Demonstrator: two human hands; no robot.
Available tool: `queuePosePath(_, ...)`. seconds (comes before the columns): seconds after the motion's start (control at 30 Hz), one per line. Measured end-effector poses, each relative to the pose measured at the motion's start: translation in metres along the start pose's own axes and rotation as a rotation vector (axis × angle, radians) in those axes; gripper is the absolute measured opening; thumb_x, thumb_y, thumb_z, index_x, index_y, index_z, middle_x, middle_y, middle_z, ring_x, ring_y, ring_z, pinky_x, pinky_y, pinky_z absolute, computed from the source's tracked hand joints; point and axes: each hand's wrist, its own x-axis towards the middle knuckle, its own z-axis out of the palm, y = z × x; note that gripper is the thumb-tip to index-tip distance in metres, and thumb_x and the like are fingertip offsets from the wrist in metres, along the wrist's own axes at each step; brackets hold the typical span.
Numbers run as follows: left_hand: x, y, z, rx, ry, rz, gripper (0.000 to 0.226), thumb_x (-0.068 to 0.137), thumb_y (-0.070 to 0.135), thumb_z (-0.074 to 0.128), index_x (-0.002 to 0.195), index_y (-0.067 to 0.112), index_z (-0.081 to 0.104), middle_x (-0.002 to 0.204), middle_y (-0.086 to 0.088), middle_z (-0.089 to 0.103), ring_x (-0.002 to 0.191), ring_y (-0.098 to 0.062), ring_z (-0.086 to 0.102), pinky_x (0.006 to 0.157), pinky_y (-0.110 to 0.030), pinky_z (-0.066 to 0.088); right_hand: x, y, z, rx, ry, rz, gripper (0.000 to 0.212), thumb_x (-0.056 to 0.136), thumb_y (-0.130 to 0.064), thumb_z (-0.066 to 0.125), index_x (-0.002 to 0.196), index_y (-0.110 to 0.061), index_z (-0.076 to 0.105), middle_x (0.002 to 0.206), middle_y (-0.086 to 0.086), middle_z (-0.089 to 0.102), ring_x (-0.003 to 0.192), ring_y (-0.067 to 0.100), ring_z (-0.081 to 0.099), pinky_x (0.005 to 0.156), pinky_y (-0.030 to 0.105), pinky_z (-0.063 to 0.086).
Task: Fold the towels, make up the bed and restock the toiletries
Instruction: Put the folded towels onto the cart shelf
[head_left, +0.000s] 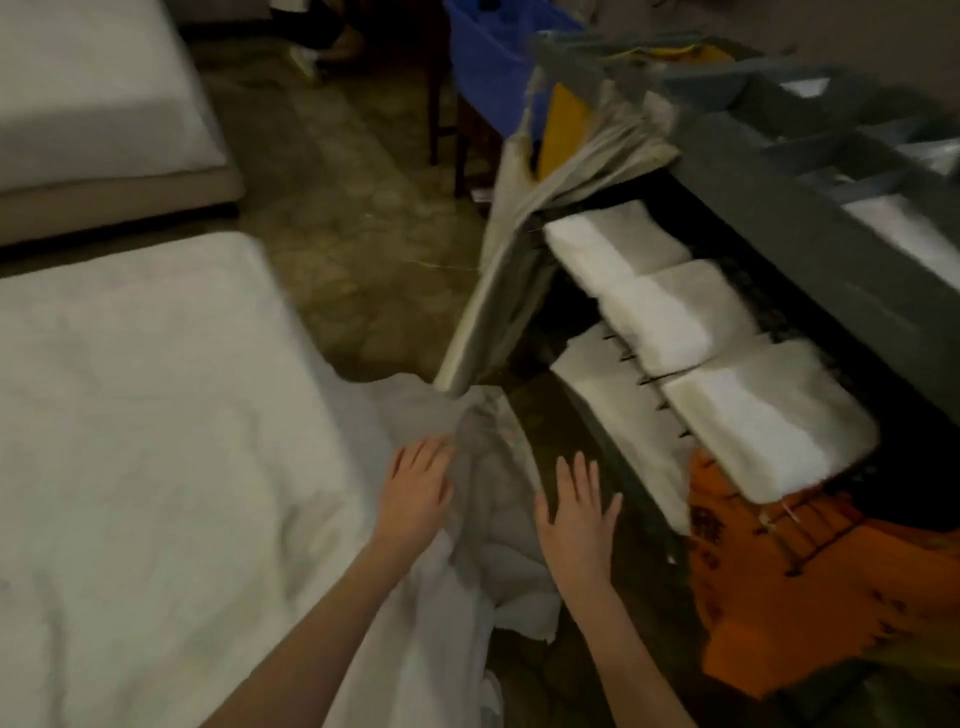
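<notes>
Head view, taken left to right. Far left, a second bed (88, 98) with a bare white mattress stands at the top of the frame, apart from the near one. The near bed (135, 441) fills the lower left, covered in white bedding with soft creases; its edge runs diagonally toward the centre.

A bunched white sheet (457, 551) hangs over that edge and trails down to the brown patterned floor (353, 249). The left hand (418, 491) lies flat on the bunched sheet, fingers straight and together — pressing, not grasping. The right hand (579, 512) is just beside it, fingers spread and straight, holding nothing; whether it touches the sheet or hovers above it cannot be told, as the frame is blurred.

Right of the hands stands a grey housekeeping cart (810, 244). A grey-beige bag (498, 291) hangs from its near end, reaching down to the sheet. On the cart's open shelf lie folded white towels (670, 312) in a row of three stacks, side by side, with another folded white stack lower down. The top tray holds compartments with pale items — too blurred to identify. An orange bag (810, 582) with dark print sits below the towels at lower right. A blue bin (488, 62) stands behind the cart, at the top centre.
</notes>
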Motion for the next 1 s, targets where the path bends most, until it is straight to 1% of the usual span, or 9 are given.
queuePosePath(0.1, -0.084, -0.092, -0.018, 0.086, 0.06, -0.088, 0.043, 0.079, 0.024, 0.04, 0.113, 0.018, 0.066, 0.116, -0.003, 0.066, 0.111, -0.025, 0.061, 0.095, -0.046, 0.047, -0.048, -0.087, 0.056, -0.045, -0.048, -0.148, 0.055, 0.101, -0.041, 0.027, 0.151, -0.021, 0.015, 0.159, 0.002, 0.005, 0.147, 0.019, 0.0, 0.115, 0.048, -0.004)
queuePosePath(0.2, -0.161, -0.173, -0.043, 0.114, 0.137, -0.172, 0.043, 0.069, 0.013, 0.07, 0.112, 0.017, 0.067, 0.116, -0.002, 0.067, 0.112, -0.026, 0.062, 0.095, -0.051, 0.048, -0.103, -0.176, 0.115, -0.052, -0.069, -0.273, 0.056, 0.098, -0.043, 0.024, 0.147, -0.017, 0.029, 0.156, 0.006, 0.02, 0.145, 0.026, 0.016, 0.113, 0.055, 0.009)
queuePosePath(0.3, -0.24, -0.254, -0.071, 0.15, 0.168, -0.315, 0.051, 0.065, 0.012, 0.079, 0.114, 0.014, 0.066, 0.116, -0.004, 0.067, 0.113, -0.028, 0.061, 0.095, -0.054, 0.046, -0.158, -0.256, 0.173, -0.062, -0.203, -0.386, 0.055, 0.1, -0.039, 0.033, 0.149, -0.018, 0.021, 0.158, 0.004, 0.011, 0.146, 0.023, 0.006, 0.114, 0.053, 0.002)
queuePosePath(0.4, -0.325, -0.326, -0.095, 0.195, 0.189, -0.486, 0.043, 0.072, 0.018, 0.067, 0.114, 0.015, 0.066, 0.114, -0.004, 0.068, 0.112, -0.027, 0.062, 0.093, -0.052, 0.046, -0.211, -0.326, 0.214, -0.081, -0.302, -0.514, 0.055, 0.099, -0.04, 0.019, 0.15, -0.02, 0.016, 0.159, 0.002, 0.003, 0.147, 0.019, -0.001, 0.115, 0.05, -0.001)
queuePosePath(0.53, -0.423, -0.395, -0.107, 0.163, 0.183, -0.715, 0.054, 0.061, 0.013, 0.083, 0.113, 0.012, 0.066, 0.113, -0.006, 0.068, 0.109, -0.029, 0.063, 0.091, -0.054, 0.047, -0.274, -0.406, 0.259, -0.087, -0.415, -0.662, 0.082, 0.077, -0.053, -0.005, 0.15, -0.021, 0.016, 0.159, 0.001, 0.003, 0.147, 0.017, 0.0, 0.116, 0.047, -0.002)
queuePosePath(0.63, -0.478, -0.424, -0.103, 0.14, 0.223, -0.832, 0.04, 0.076, 0.021, 0.063, 0.115, 0.012, 0.065, 0.116, -0.007, 0.067, 0.112, -0.031, 0.062, 0.094, -0.053, 0.045, -0.311, -0.453, 0.291, -0.122, -0.505, -0.772, 0.065, 0.091, -0.05, 0.011, 0.15, -0.022, 0.015, 0.159, 0.0, 0.002, 0.147, 0.016, -0.001, 0.116, 0.044, 0.0)
queuePosePath(0.7, -0.508, -0.44, -0.096, 0.093, 0.242, -0.918, 0.042, 0.082, 0.024, 0.05, 0.12, 0.012, 0.063, 0.121, -0.008, 0.065, 0.116, -0.031, 0.059, 0.098, -0.052, 0.042, -0.33, -0.477, 0.311, -0.128, -0.552, -0.837, 0.055, 0.1, -0.039, 0.027, 0.151, -0.023, 0.013, 0.16, 0.0, 0.0, 0.147, 0.015, -0.001, 0.117, 0.041, 0.0)
queuePosePath(0.83, -0.553, -0.465, -0.076, -0.062, 0.216, -1.103, 0.053, 0.088, 0.022, 0.062, 0.138, 0.012, 0.047, 0.142, -0.012, 0.047, 0.134, -0.034, 0.039, 0.11, -0.05, 0.029, -0.364, -0.504, 0.345, -0.057, -0.631, -0.867, 0.056, 0.1, -0.039, 0.035, 0.15, -0.02, 0.017, 0.159, 0.002, 0.007, 0.146, 0.017, 0.008, 0.117, 0.034, 0.01)
queuePosePath(1.0, -0.576, -0.483, -0.061, -0.372, 0.162, -1.351, 0.067, 0.09, 0.038, 0.058, 0.147, 0.027, 0.026, 0.15, -0.019, 0.024, 0.135, -0.035, 0.031, 0.104, -0.046, 0.035, -0.388, -0.518, 0.382, 0.078, -0.781, -0.695, 0.065, 0.094, -0.04, 0.051, 0.148, -0.022, 0.022, 0.149, 0.013, 0.023, 0.136, 0.03, 0.025, 0.109, 0.034, 0.024)
